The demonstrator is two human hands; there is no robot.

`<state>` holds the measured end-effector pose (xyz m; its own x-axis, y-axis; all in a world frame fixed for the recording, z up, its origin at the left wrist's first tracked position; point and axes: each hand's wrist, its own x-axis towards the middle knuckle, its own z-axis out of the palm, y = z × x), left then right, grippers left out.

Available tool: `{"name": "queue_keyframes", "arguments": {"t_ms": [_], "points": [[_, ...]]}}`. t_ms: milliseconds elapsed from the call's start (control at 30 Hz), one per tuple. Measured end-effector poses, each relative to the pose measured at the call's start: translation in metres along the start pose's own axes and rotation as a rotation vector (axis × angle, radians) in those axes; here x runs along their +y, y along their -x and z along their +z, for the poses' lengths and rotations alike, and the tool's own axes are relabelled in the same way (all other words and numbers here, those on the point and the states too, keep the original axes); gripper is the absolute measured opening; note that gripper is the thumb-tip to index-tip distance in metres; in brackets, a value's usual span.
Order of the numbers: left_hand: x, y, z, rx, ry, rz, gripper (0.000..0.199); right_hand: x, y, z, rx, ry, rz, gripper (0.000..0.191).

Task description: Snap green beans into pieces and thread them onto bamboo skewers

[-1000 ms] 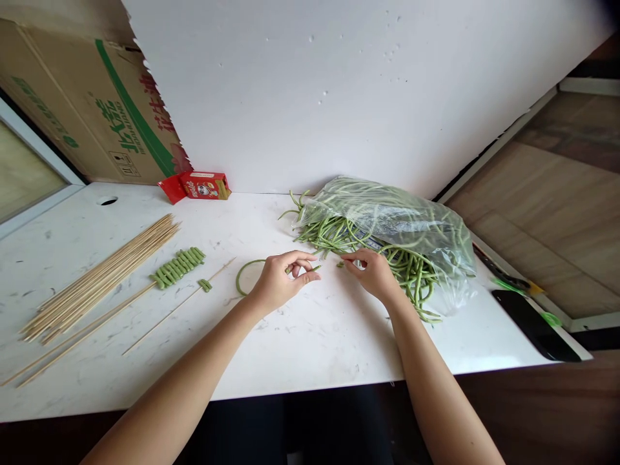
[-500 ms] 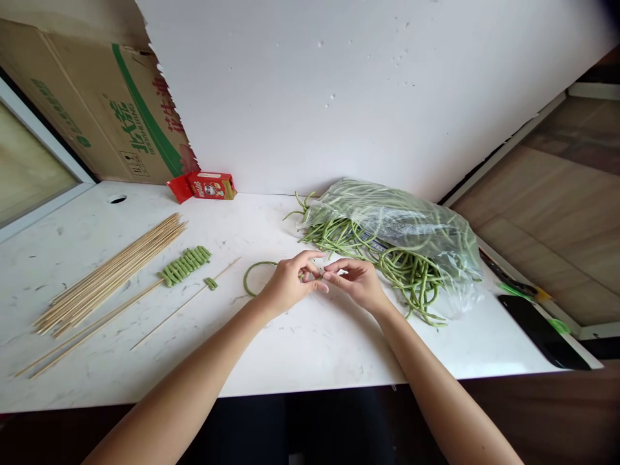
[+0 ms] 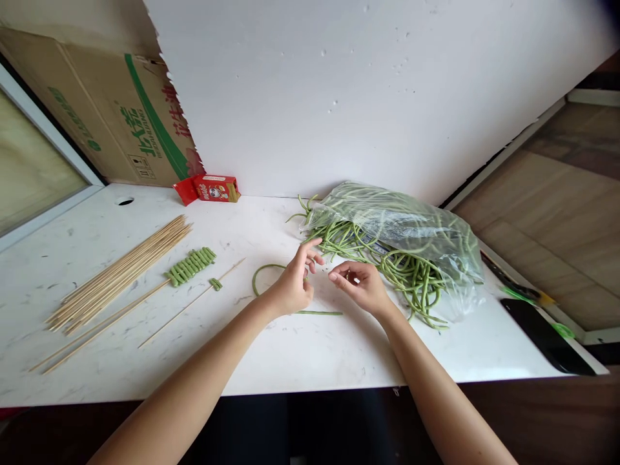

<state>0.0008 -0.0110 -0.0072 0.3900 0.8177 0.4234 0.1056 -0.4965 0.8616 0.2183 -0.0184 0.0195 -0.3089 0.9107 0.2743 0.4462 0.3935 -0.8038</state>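
A single long bean lies curved on the white table, passing behind and under my left hand; its straight end shows just below that hand. My left hand is open, its fingers apart above the bean. Close by on the right, my right hand has thumb and forefinger pinched together; anything between the tips is too small to make out. To the left lies a bamboo skewer bearing a couple of short bean pieces. Beyond it, a row of cut bean pieces is threaded on two skewers.
A bundle of bamboo skewers lies at left. A clear plastic bag of long beans spills out at right. A red box stands by the white backboard. At the right edge lies a black phone-like slab.
My left hand has opened and let the bean down, so its straight end now shows on the table. The hands have moved slightly apart. The view has shifted a little.
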Motion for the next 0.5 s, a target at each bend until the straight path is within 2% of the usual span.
{"name": "queue_keyframes", "arguments": {"t_ms": [133, 200, 267, 400, 500], "points": [[0.0, 0.002, 0.001, -0.066, 0.094, 0.006, 0.105, -0.017, -0.005, 0.016, -0.115, -0.034, -0.151, 0.035], [0.001, 0.002, 0.001, -0.094, 0.142, 0.0, 0.106, -0.022, -0.009, 0.022, -0.145, -0.017, -0.216, 0.028], [0.003, 0.001, 0.001, -0.072, 0.129, -0.001, 0.103, -0.024, -0.014, 0.024, -0.16, -0.004, -0.245, 0.023], [0.005, -0.003, -0.003, 0.016, 0.003, 0.028, 0.085, -0.021, -0.027, 0.015, -0.127, -0.118, -0.127, 0.028], [0.004, -0.007, -0.01, 0.099, -0.118, 0.06, 0.046, -0.014, -0.038, 0.007, -0.058, -0.341, -0.008, 0.034]]}}
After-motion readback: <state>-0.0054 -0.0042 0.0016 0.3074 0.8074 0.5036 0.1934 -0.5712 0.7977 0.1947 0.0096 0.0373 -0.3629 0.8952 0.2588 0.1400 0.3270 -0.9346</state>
